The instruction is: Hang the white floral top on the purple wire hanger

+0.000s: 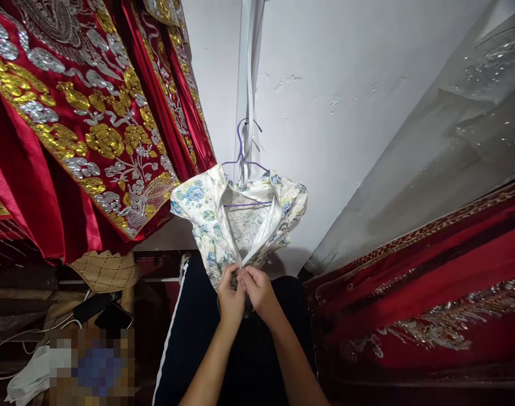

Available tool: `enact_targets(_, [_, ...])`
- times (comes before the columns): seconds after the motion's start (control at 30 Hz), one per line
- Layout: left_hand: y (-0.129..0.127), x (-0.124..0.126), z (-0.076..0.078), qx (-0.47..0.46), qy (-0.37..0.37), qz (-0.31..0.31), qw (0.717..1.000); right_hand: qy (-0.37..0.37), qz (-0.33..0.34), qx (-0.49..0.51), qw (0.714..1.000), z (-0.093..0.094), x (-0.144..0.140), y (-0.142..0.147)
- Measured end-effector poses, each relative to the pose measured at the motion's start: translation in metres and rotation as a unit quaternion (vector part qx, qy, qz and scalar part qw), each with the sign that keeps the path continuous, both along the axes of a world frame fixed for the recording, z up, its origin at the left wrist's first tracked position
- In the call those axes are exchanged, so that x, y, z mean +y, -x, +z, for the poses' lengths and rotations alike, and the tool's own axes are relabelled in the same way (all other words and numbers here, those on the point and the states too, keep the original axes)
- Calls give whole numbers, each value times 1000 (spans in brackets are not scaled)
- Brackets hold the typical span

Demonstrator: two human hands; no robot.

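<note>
Both hands, left (231, 299) and right (258, 290), pinch the front edges of a floral dress (223, 223) in a narrow grip. It hangs on a purple hanger (241, 160) against a white wall (333, 113), between red embroidered robes (80, 124).

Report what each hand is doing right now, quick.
Left hand: closed, pinching the front edge of the white floral-print garment hanging on the thin purple wire hanger.
Right hand: closed, pinching the same garment's opposite front edge.
</note>
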State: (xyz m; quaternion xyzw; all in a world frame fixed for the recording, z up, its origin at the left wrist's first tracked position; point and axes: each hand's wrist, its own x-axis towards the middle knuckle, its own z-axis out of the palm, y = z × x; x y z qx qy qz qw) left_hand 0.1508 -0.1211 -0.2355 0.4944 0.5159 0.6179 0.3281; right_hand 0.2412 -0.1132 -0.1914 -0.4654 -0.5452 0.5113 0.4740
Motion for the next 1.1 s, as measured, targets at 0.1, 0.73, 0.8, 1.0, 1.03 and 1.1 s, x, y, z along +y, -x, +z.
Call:
enact_targets(0.1, [7,3,-4,7,4,-17,1000,9,33,-7,999,10,1,-6])
enact_targets(0.73, [54,78,154,105,-211,-91,968,-199,-11,21,980,187,77,3])
enact_targets(0.8, [59,84,195,149,-285,-50,945,-213,-9,26,977,186,76,4])
enact_targets(1.0, [57,94,237,342,-331,-25,879,-239,-18,33,970,166,100,2])
enact_targets(1.03, [58,94,237,343,-336,-15,877,-226,-28,25,973,154,106,1])
enact_targets(1.1, [66,96,237,303,-347,25,887,-181,-38,1,983,125,114,0])
